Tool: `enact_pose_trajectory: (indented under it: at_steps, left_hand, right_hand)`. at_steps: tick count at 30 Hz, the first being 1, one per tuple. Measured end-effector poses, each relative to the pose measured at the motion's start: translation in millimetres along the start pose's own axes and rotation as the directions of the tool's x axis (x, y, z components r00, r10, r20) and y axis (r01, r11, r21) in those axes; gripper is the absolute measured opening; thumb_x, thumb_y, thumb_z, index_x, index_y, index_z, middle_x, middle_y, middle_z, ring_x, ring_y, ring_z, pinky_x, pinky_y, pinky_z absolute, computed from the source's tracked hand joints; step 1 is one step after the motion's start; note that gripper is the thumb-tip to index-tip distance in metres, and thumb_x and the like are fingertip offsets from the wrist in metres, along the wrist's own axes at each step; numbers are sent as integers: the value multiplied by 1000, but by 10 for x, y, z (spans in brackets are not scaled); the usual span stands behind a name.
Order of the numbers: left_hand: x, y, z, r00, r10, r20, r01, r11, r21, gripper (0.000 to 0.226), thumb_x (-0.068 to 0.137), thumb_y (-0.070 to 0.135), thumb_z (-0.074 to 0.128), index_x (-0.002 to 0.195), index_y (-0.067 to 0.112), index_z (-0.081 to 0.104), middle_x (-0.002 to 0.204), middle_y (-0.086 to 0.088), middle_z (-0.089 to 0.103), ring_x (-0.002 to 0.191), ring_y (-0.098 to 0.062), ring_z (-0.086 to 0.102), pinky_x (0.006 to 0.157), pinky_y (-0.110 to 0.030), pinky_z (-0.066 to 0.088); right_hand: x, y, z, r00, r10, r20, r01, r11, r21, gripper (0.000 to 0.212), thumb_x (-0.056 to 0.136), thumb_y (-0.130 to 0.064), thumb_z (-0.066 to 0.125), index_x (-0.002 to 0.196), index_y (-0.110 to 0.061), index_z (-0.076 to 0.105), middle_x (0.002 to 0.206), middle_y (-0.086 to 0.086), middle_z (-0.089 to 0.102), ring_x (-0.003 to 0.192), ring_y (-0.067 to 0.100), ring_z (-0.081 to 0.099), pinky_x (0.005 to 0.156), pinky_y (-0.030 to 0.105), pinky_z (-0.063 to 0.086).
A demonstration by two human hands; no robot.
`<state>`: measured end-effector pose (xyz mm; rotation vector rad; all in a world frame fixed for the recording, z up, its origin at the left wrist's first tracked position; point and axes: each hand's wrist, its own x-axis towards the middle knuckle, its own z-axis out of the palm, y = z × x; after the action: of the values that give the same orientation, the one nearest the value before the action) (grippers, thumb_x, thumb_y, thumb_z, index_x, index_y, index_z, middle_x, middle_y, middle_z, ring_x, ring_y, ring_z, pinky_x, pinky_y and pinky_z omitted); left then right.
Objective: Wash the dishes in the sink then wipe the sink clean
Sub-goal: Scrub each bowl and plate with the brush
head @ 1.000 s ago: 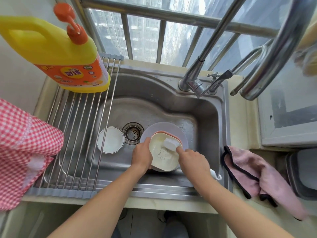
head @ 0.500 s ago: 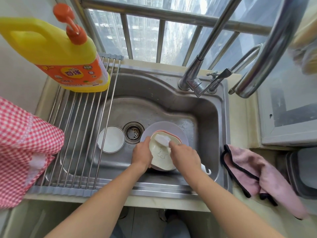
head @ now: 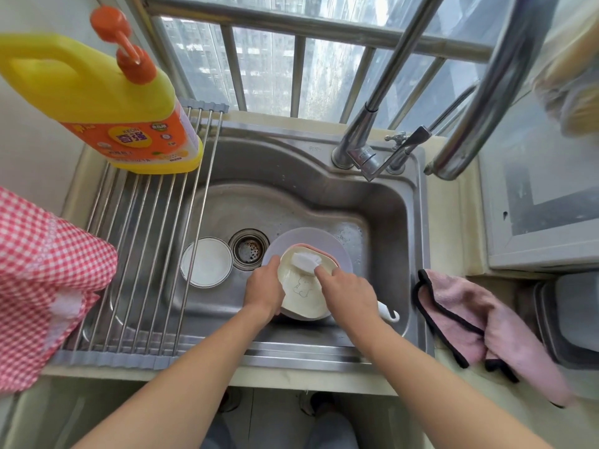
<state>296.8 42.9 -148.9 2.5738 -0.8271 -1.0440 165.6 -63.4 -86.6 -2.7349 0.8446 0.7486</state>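
Cream bowl (head: 301, 293) tilted above the lilac plate (head: 337, 251) in the sink (head: 389, 222), open face toward the person. Left hand (head: 263, 291) grips its left rim. Right hand (head: 348, 291) is curled round the brush (head: 306, 260), head at the bowl's far rim, handle trailing back right.
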Motion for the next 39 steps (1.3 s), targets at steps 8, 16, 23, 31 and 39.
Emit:
enact_pose_trajectory:
  at_steps: [8,16,23,31,39]
  left_hand:
    - [-38,59,-3,998,32,-60,-32,999,4,36,78,-11,36,102,13,47,82,-15,58,63,-36,54,53,-39,41]
    - [14,30,-105,965,210,-156,-194,975,112,42,81,-12,39,111,16,49,99,-13,60,86,-41,60,64,-37,34]
    - [-37,-46,-175,933,300,-197,-276,951,140,45,82,-12,41,116,15,50,103,-13,55,79,-46,59,60,-39,32]
    - [-90,-4,-196,907,376,-191,-347,923,166,56,81,-12,45,127,19,52,110,-13,55,75,-48,60,58,-44,39]
    - [-123,-21,-163,914,346,-213,-317,935,158,52,80,-13,45,122,18,52,106,-12,55,75,-47,60,59,-41,34]
  right_hand:
    - [-242,41,-209,958,193,212,-223,967,126,22,91,-6,46,108,-18,52,99,9,59,82,32,54,70,36,43]
    - [-52,119,-279,993,85,77,-84,996,-11,24,89,-5,49,107,-20,56,77,2,48,71,32,49,62,35,41]
    - [-299,55,-30,995,91,43,-91,996,-4,44,92,0,45,131,-19,42,92,6,57,72,33,51,60,37,36]
    - [-203,150,-80,983,176,56,-181,979,94,25,95,-10,44,112,-24,55,82,5,54,76,36,52,65,37,39]
    - [-319,57,-23,987,121,103,-138,974,177,23,95,-16,46,113,-26,58,88,6,61,81,36,59,66,37,43]
